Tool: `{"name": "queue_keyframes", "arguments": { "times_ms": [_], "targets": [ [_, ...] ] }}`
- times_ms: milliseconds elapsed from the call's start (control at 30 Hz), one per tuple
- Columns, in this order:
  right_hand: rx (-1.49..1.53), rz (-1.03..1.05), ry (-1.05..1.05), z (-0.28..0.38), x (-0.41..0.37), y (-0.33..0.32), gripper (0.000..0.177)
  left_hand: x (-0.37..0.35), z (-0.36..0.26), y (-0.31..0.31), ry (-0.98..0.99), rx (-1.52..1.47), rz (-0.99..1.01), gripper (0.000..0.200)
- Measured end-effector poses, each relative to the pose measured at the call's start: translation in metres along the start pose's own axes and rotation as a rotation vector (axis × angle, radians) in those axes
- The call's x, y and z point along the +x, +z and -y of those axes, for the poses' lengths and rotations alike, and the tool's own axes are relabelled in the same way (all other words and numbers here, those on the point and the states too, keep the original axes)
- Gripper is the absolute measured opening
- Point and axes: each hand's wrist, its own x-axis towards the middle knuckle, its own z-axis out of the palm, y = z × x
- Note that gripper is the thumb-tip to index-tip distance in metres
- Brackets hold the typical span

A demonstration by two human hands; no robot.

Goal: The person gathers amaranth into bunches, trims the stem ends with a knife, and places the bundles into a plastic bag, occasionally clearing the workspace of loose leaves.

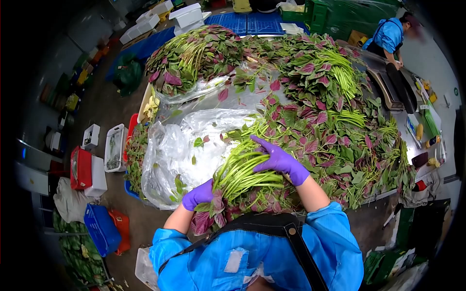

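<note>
A bunch of amaranth (245,174) with long green stems and purple-green leaves is in front of my body. My left hand (199,195), in a purple glove, grips its near left side, the fingertips hidden behind stems and leaves. Across the stems on the right lies my right hand (279,160), also gloved in purple, with its fingers stretched and apart. Beyond and to the right, a loose heap of amaranth (315,131) covers much of the table. Clear plastic sheeting (194,143) is spread to the left of the bunch, with a few stray leaves on it.
Piled amaranth (196,58) stands at the far left of the table. Leftward on the floor are a white crate (115,145), a red box (80,167) and a blue bin (102,229). A co-worker (388,36) in blue stands at the far right, near a black-and-beige device (388,87).
</note>
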Motion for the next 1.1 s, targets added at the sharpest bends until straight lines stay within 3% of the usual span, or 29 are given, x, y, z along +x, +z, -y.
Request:
{"name": "queue_keyframes", "arguments": {
  "times_ms": [33,100,133,167,200,267,300,367,400,467,500,533,567,600,633,700,733,767,833,867,900,933,967,1000,1100],
  "targets": [
    [0.100,0.043,0.045,-0.007,0.004,-0.013,0.075,-0.002,-0.005,-0.005,0.168,0.214,0.062,0.058],
    [0.357,-0.160,0.219,-0.012,-0.003,-0.059,0.065,-0.011,-0.011,-0.017,0.499,0.635,0.165,0.064],
    [0.394,-0.255,0.212,-0.027,-0.009,-0.080,0.063,-0.032,0.003,-0.013,0.002,0.008,0.025,0.072],
    [0.436,-0.355,0.210,-0.041,-0.010,-0.090,0.061,-0.034,0.013,-0.011,-0.130,-0.155,-0.059,0.072],
    [0.442,-0.344,0.214,-0.040,-0.009,-0.084,0.061,-0.034,0.017,-0.013,-0.161,-0.169,-0.080,0.073],
    [-0.045,-0.275,0.194,-0.034,-0.015,-0.074,0.059,-0.034,0.024,-0.016,-0.147,-0.162,-0.094,0.073],
    [-0.048,-0.273,0.195,-0.026,-0.017,-0.065,0.059,-0.034,0.024,-0.018,-0.133,-0.155,-0.095,0.073],
    [-0.690,-0.306,-0.013,-0.012,-0.017,-0.044,0.061,-0.029,0.028,-0.019,-0.077,-0.125,-0.089,0.074],
    [-0.548,-0.145,-0.090,-0.014,-0.015,-0.044,0.063,-0.025,0.030,-0.020,-0.033,-0.100,-0.083,0.074],
    [-0.492,0.128,0.021,0.003,-0.009,-0.023,0.067,-0.013,0.047,-0.023,0.149,0.004,-0.057,0.074],
    [-0.275,0.222,0.012,0.000,-0.005,-0.008,0.071,-0.007,0.054,-0.024,0.225,0.051,-0.048,0.075],
    [-0.421,0.255,-0.054,0.001,-0.001,0.009,0.074,-0.003,0.056,-0.025,0.263,0.065,-0.046,0.075],
    [-0.300,0.297,-0.017,0.011,-0.002,0.025,0.076,0.001,0.056,-0.026,0.281,0.051,-0.048,0.075],
    [-0.379,0.263,0.063,0.008,-0.001,0.038,0.064,0.002,0.053,-0.025,0.285,0.019,-0.054,0.075],
    [-0.308,0.329,-0.039,0.009,0.006,0.044,0.046,0.001,0.050,-0.026,0.292,-0.030,-0.063,0.076],
    [-0.120,0.305,0.278,0.021,0.000,0.041,0.035,-0.003,0.051,-0.026,0.347,-0.150,-0.077,0.076],
    [-0.064,0.160,0.266,0.006,-0.003,0.030,0.035,-0.014,-0.014,-0.009,-0.033,-0.082,-0.080,0.078],
    [-0.011,0.018,0.253,-0.017,-0.006,0.012,0.034,-0.012,-0.011,-0.011,-0.030,-0.082,-0.085,0.078],
    [0.098,-0.365,-0.050,-0.049,-0.004,-0.018,0.029,-0.008,-0.001,-0.014,0.714,0.390,-0.013,0.076],
    [-0.224,-0.423,0.102,-0.056,-0.008,-0.035,0.026,-0.010,-0.002,-0.013,0.717,0.388,-0.021,0.076],
    [-0.549,-0.476,0.252,-0.061,-0.011,-0.048,0.023,-0.012,-0.007,-0.012,0.462,0.233,-0.035,0.078],
    [-0.557,-0.473,0.247,-0.064,-0.014,-0.054,0.023,-0.012,-0.014,-0.011,0.212,0.078,-0.045,0.079],
    [-0.757,-0.423,0.215,-0.067,-0.017,-0.059,0.022,-0.010,-0.021,-0.011,-0.037,-0.077,-0.051,0.081],
    [-0.958,-0.371,0.182,-0.061,-0.018,-0.061,0.021,-0.007,-0.030,-0.013,0.100,0.229,-0.051,0.083],
    [-1.048,-0.295,0.074,-0.038,-0.018,-0.049,0.023,0.002,-0.024,-0.022,0.156,0.318,-0.043,0.081]
  ]
}}
